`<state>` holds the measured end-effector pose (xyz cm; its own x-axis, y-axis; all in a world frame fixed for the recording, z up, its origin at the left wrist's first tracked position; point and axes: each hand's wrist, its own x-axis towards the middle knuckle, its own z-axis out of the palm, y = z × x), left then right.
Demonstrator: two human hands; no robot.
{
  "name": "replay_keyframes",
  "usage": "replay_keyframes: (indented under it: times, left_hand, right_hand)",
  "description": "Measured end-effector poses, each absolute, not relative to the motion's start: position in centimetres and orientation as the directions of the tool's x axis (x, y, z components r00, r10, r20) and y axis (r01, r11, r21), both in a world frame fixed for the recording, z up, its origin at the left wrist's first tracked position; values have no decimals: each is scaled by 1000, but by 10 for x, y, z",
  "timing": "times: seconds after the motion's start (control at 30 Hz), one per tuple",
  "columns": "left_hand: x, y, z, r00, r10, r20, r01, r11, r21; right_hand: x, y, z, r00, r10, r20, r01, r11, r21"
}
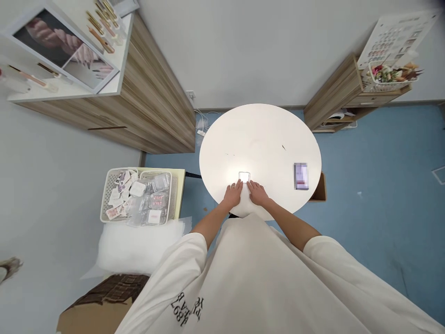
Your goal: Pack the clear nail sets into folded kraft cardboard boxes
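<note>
A small clear plastic case (244, 176) with a white face lies flat near the front of the round white table (259, 132). My left hand (232, 194) rests at its near left corner, fingers stretched forward and a ring on one of them. At the near right corner lies my right hand (257, 192), its fingers also extended over the tabletop. The fingertips of both hands seem to touch the case's near edge. Neither hand is wrapped around it. What the case contains is too small to tell.
A phone-like purple object (301, 176), blurred, lies at the table's right. On the left, white baskets (103, 197) hold cards and clear packs, beside a bubble-wrap roll (139, 248). A wooden cabinet (156, 83) stands back left, a wooden shelf unit (333, 93) back right.
</note>
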<state>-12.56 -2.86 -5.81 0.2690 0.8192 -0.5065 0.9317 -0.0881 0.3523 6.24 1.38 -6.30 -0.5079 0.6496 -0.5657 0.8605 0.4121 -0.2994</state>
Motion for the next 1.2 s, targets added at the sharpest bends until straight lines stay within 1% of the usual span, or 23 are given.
replay_keyframes:
  times: [0.23,0.33,0.47,0.63,0.73,1.0,1.2]
  left_hand:
    - [-193,-12,-60,158,835,-527,957,2,291]
    - [-214,-1,-63,136,838,-529,955,32,296]
    - [-229,8,-68,144,833,-534,941,51,334]
    - [-233,-2,-70,141,834,-533,927,78,367]
    - [-231,-19,-66,113,817,-566,917,134,376]
    - [-209,-84,-55,73,775,-628,900,220,376]
    - [-175,-147,-44,0,782,-623,869,308,387]
  right_hand:
    - [-20,39,-68,-514,616,-597,857,396,-330]
    - [-47,48,-69,-497,620,-607,868,356,-347]
    - [-64,55,-70,-472,624,-623,882,318,-349]
    - [-55,44,-64,-443,645,-622,893,255,-371]
    - [-42,28,-59,-414,638,-649,908,236,-348]
    - [-4,-12,-44,-437,563,-702,900,283,-332]
    - [38,-47,-45,-493,525,-694,866,376,-331]
